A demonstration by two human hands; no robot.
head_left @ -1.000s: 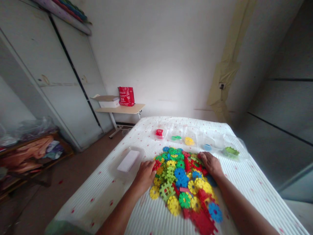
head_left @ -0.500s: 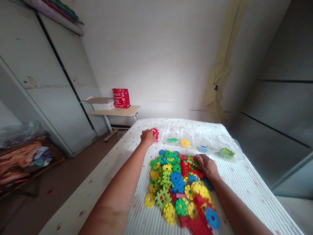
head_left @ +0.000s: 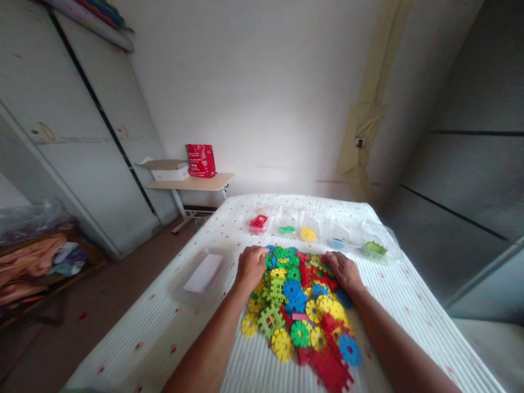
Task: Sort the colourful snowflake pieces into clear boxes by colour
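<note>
A pile of plastic interlocking pieces [head_left: 301, 303], red, yellow, green and blue, lies on the white bedspread [head_left: 164, 322] in front of me. My left hand [head_left: 250, 264] rests on the pile's far left edge, fingers curled over green and blue pieces. My right hand [head_left: 343, 269] lies on the pile's far right edge, fingers bent down onto red pieces. Beyond the pile stands a row of clear containers: one with red pieces [head_left: 257, 222], one with green [head_left: 286, 230], one with yellow [head_left: 307, 234], one with blue [head_left: 337, 243] and one with light green [head_left: 375, 249].
A clear lidded box [head_left: 200, 274] with something white inside sits left of the pile. Past the bed, a small side table [head_left: 190, 184] carries a red bag [head_left: 200, 160] and a cardboard box. A wardrobe stands at left, with clothes [head_left: 33, 262] heaped low on the floor side.
My left hand took a red piece from the pile, reached out to the far red container, then came back to the pile's left edge. My right hand stayed on the pile.
</note>
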